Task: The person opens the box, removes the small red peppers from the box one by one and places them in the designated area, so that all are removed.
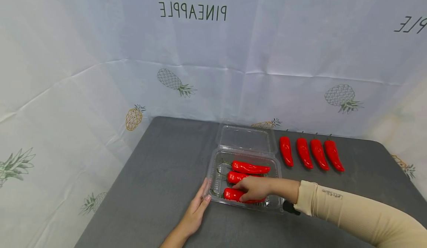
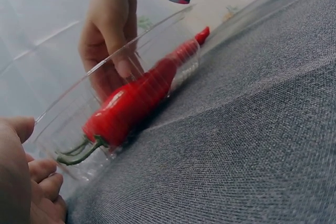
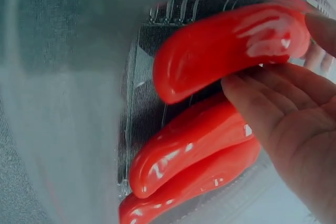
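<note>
A clear plastic clamshell container (image 1: 213, 174) lies with its lid folded back, holding three red chili peppers with green stems. My left hand (image 1: 196, 211) grips its left side, thumb at the rim and fingers lower down, as the left wrist view shows. Inside the container, my right hand (image 1: 255, 188) holds the nearest red chili pepper (image 3: 226, 48) between thumb and fingers. Beside it lie a middle red chili pepper (image 1: 235, 177) and a far red chili pepper (image 1: 250, 167), close together. My right hand covers part of the middle one in the head view.
To the right of the lid (image 1: 247, 138), several red chili peppers (image 1: 304, 153) lie in a row on the grey table (image 1: 160, 177). A pineapple-print curtain (image 1: 213, 48) hangs behind the table and along its sides. A dark band (image 1: 291, 208) is at my right wrist.
</note>
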